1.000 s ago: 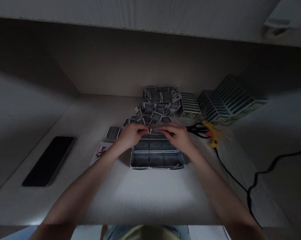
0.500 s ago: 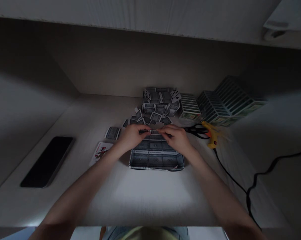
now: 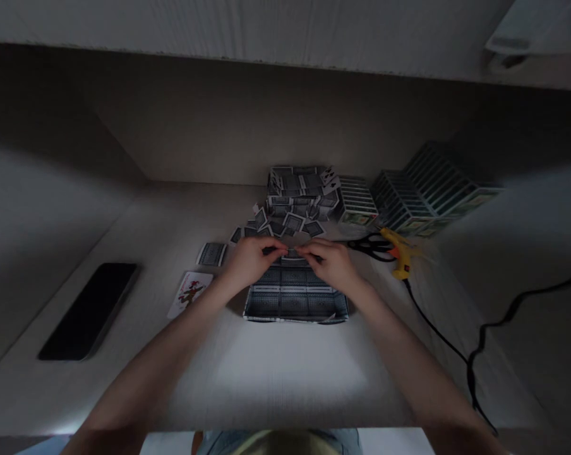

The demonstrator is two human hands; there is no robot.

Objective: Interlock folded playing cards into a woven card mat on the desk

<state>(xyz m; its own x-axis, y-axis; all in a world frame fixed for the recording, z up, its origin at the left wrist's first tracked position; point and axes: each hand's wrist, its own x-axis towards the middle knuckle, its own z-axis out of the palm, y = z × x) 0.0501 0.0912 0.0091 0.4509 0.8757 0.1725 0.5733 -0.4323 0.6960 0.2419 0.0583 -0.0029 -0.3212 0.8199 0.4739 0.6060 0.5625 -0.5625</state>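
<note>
A shallow box made of playing cards (image 3: 295, 304) lies in front of me, its patterned card backs facing up. Over its far edge, my left hand (image 3: 254, 258) and my right hand (image 3: 330, 260) pinch a small playing card piece (image 3: 292, 252) between them, one hand at each end. Both sets of fingers are closed at the tips. Whether the piece touches the box's far wall I cannot tell. Behind my hands lie several loose cut card pieces (image 3: 276, 226).
A taller card structure (image 3: 299, 186) stands against the back wall, with boxes of cards (image 3: 403, 199) to its right. Black scissors (image 3: 373, 246) and a yellow glue gun (image 3: 402, 256) with a cable lie right. Left are a phone (image 3: 90, 309), a joker card (image 3: 191, 294) and face-down cards (image 3: 212, 254).
My fingertips have come slightly closer together on the small card piece. The whole view has shifted a little; the box and other things stay in place.
</note>
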